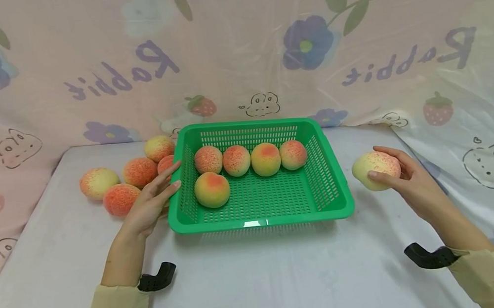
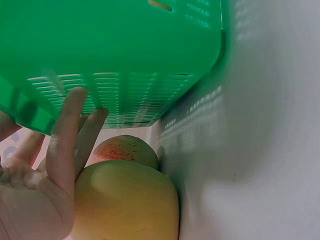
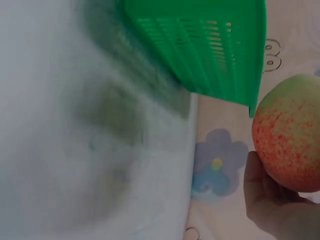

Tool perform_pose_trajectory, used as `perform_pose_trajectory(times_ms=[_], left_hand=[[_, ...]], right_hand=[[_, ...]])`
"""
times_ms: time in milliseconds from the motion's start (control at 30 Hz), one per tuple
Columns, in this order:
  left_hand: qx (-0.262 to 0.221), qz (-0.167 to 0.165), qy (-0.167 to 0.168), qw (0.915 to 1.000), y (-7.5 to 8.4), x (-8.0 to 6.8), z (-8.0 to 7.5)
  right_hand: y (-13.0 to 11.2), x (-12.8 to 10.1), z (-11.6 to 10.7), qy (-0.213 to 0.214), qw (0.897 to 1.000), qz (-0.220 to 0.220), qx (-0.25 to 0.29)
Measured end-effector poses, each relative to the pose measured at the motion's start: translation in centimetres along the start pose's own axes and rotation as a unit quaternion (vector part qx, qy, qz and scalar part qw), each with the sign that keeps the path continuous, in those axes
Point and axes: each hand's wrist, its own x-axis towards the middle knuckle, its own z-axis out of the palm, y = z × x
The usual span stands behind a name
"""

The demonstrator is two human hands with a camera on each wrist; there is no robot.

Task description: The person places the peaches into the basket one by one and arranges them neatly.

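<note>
A green slotted basket (image 1: 328, 198) stands mid-table with several peaches (image 1: 236, 160) inside. My left hand (image 1: 155, 197) lies with straight fingers against the basket's left wall (image 2: 125, 95), and its fingers (image 2: 67, 135) show in the left wrist view beside two peaches (image 2: 125, 205). To the right of the basket, my right hand (image 1: 398, 174) holds a yellow-pink peach (image 1: 375, 169) off the table. That peach (image 3: 290, 135) sits at the right edge of the right wrist view, the basket (image 3: 210, 45) above it.
Several loose peaches (image 1: 117, 182) lie on the white table (image 1: 263, 276) left of the basket. A patterned plastic sheet (image 1: 237, 51) hangs behind and drapes down the right side (image 1: 484, 116). Bare table lies in front of the basket.
</note>
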Motion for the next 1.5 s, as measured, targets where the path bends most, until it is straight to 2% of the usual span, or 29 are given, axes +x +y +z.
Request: perform_pose_trajectory(times_ms=[133, 333, 400, 633, 767, 933, 1167, 1400, 1500], left_hand=[[0.002, 0.003, -0.002, 1.0, 0.0, 0.1, 0.0], [0.0, 0.006, 0.0, 1.0, 0.0, 0.1, -0.2], [0.0, 0.006, 0.001, 1.0, 0.1, 0.2, -0.2], [0.004, 0.004, 0.003, 1.0, 0.2, 0.3, -0.2], [0.002, 0.005, 0.001, 1.0, 0.2, 0.4, -0.2], [0.0, 0.005, 0.001, 1.0, 0.1, 0.4, -0.2], [0.001, 0.005, 0.006, 1.0, 0.0, 0.4, -0.1], [-0.001, 0.007, 0.006, 1.0, -0.2, 0.4, 0.0], [-0.002, 0.005, 0.008, 1.0, -0.3, 0.4, -0.1]], right_hand=[[-1.0, 0.6, 0.8, -0.008, 1.0, -0.008, -0.001], [-2.0, 1.4, 2.2, -0.021, 0.999, -0.025, 0.036], [-2.3, 1.7, 2.6, -0.02, 0.999, -0.026, 0.024], [-4.0, 3.0, 4.0, -0.031, 0.997, -0.018, -0.067], [-5.1, 3.6, 4.9, -0.042, 0.995, -0.016, -0.091], [-6.1, 4.4, 6.3, -0.065, 0.995, -0.024, -0.076], [-7.3, 5.4, 8.5, -0.1, 0.992, 0.003, -0.078], [-8.3, 6.8, 10.7, -0.138, 0.987, 0.013, -0.081], [-8.5, 7.2, 11.7, -0.151, 0.986, 0.024, -0.068]])
